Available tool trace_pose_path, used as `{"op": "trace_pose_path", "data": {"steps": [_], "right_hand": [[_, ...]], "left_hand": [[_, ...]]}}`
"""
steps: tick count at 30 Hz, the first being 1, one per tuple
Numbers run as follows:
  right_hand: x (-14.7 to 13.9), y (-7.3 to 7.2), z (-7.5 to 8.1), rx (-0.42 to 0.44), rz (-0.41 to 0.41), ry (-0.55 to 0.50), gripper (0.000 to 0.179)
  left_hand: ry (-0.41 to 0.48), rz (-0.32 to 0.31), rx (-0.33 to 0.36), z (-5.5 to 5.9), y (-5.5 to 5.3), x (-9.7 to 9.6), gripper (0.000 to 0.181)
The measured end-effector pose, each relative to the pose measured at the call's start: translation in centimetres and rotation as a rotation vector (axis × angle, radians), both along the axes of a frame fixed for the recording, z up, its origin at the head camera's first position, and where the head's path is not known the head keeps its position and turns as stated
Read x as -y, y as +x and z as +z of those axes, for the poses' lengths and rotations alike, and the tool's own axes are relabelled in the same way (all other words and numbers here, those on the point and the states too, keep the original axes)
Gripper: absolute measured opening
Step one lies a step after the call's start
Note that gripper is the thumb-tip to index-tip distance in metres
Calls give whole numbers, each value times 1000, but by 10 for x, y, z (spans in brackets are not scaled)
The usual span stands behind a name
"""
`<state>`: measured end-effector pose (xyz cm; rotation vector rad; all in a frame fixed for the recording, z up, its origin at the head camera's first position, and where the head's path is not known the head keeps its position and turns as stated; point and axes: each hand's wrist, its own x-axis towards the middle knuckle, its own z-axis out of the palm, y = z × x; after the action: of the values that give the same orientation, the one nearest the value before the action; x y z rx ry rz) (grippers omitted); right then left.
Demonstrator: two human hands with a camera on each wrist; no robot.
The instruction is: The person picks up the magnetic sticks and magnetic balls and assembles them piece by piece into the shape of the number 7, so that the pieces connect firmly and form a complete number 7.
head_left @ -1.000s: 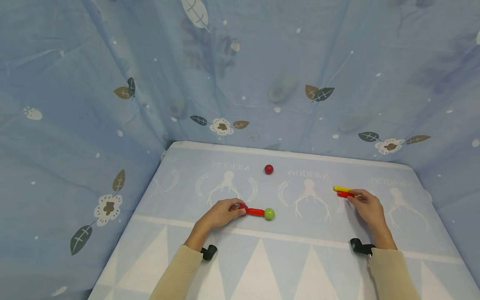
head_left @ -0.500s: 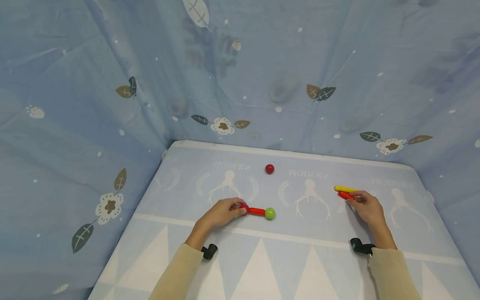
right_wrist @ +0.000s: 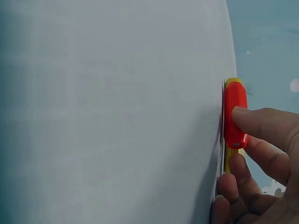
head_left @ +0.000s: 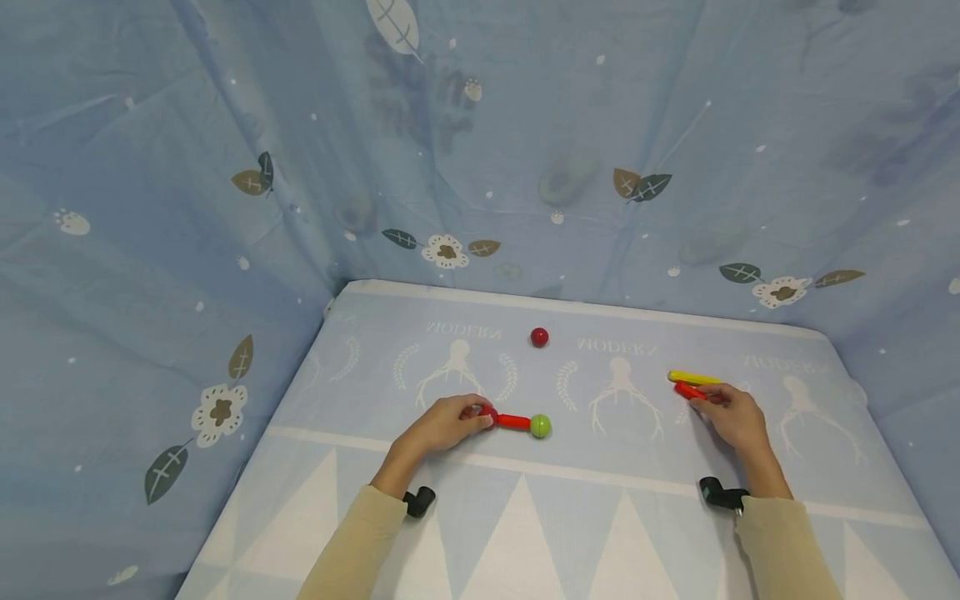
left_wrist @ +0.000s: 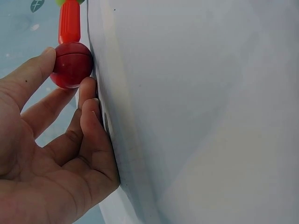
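Observation:
My left hand (head_left: 444, 425) pinches a red ball (left_wrist: 72, 65) between thumb and fingers. A red rod (head_left: 513, 422) runs rightward from that ball to a green ball (head_left: 540, 426), the three in one line on the table. On the right, my right hand (head_left: 737, 417) pinches a short red stick (right_wrist: 236, 114), thumb on its side. Just behind that stick lies a longer yellow stick (head_left: 692, 377); in the right wrist view the red stick covers much of it. Whether the two sticks touch I cannot tell.
A loose dark red ball (head_left: 539, 337) sits near the back of the table, between the hands. Patterned cloth covers the table (head_left: 577, 508). Blue printed curtains (head_left: 510, 150) rise behind it and at both sides.
My right hand has shifted slightly with the red stick, which now sits angled away from the yellow one. The left hand keeps its grip on the red ball.

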<state>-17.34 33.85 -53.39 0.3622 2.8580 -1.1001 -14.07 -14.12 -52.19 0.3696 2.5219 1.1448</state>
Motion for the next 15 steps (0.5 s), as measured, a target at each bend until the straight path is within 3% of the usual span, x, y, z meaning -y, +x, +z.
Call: {"op": "trace_pose_path", "data": {"steps": [5,15], "right_hand": [[10,7,5,-5,18,-44,44],[39,17,18,-129,143,-54,35]], "left_hand": [[-5,-2,0,0,0,0,22],[5,4,3,1,1,0,23]]}}
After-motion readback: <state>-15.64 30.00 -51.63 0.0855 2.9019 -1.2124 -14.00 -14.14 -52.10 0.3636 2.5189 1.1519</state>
